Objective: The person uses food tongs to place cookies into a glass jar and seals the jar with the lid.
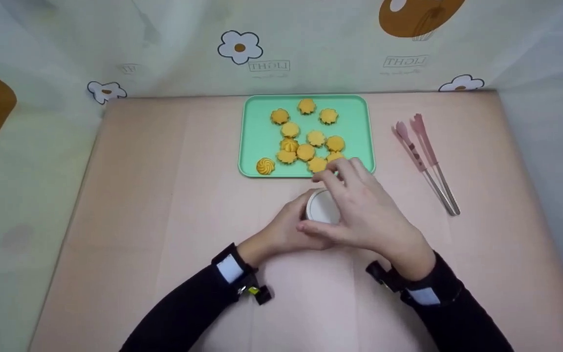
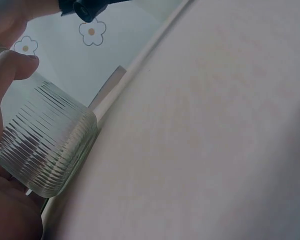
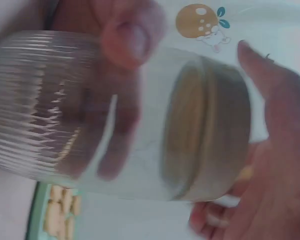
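Gripped in my left hand (image 1: 293, 227) is a clear jar (image 2: 47, 135) with ribbed glass on its lower part. In the right wrist view, my left thumb (image 3: 132, 42) and fingers wrap its side. A round, pale lid (image 1: 321, 208) sits on the jar's mouth; its side looks greyish beige (image 3: 217, 130) in the right wrist view. Spread loosely about the lid is my right hand (image 1: 364, 210), with a gap between its thumb and the lid. The right fingers arch past the lid's far side. Nothing but clear glass shows inside the jar.
A green tray (image 1: 252, 110) behind the hands carries several flower-shaped cookies (image 1: 306, 151) and a swirled cookie (image 1: 265, 166). To the right lie pink-tipped metal tongs (image 1: 428, 164). A patterned curtain (image 1: 174, 44) hangs around the pink-covered table (image 1: 130, 205).
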A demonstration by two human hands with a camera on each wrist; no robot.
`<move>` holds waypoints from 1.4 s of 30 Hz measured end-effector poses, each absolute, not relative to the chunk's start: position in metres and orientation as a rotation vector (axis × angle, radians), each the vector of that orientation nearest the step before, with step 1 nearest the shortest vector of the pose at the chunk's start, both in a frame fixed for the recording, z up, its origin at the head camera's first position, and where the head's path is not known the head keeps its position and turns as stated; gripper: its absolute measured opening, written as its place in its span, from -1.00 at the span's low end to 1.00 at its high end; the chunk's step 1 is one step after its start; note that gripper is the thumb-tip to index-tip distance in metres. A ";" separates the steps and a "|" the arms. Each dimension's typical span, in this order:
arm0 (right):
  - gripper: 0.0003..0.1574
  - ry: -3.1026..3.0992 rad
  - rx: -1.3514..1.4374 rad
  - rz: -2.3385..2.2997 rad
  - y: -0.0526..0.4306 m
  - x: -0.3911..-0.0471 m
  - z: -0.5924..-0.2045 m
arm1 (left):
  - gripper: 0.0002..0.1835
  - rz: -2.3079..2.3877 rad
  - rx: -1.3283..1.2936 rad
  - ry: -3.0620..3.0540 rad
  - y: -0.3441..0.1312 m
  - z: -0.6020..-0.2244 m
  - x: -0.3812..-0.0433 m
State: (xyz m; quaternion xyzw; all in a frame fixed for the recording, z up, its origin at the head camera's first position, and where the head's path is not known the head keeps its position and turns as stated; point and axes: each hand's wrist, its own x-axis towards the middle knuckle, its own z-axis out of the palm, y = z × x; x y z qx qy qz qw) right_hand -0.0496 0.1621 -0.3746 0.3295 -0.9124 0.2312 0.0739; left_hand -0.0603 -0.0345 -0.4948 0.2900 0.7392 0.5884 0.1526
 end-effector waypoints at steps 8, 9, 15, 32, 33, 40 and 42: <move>-0.05 -2.914 0.905 0.635 0.162 -0.040 -0.369 | 0.07 1.714 0.836 2.104 -0.038 -0.494 -0.061; -0.11 -2.903 0.945 0.659 0.163 -0.041 -0.370 | 0.09 1.718 0.839 2.096 -0.038 -0.494 -0.061; -0.20 -2.767 1.311 0.935 0.178 -0.056 -0.371 | 0.06 1.731 0.876 2.056 -0.041 -0.493 -0.062; -0.19 -2.610 0.948 0.939 0.175 -0.056 -0.367 | -0.09 1.658 0.936 2.376 -0.047 -0.461 -0.065; -0.17 -2.632 0.894 0.904 0.174 -0.056 -0.369 | -0.10 1.622 0.916 2.455 -0.047 -0.458 -0.063; -0.20 -2.735 0.816 0.890 0.175 -0.058 -0.373 | -0.12 1.431 0.927 2.778 -0.042 -0.448 -0.056; -0.26 -2.729 0.872 0.927 0.178 -0.059 -0.372 | -0.12 1.405 0.958 2.790 -0.042 -0.448 -0.056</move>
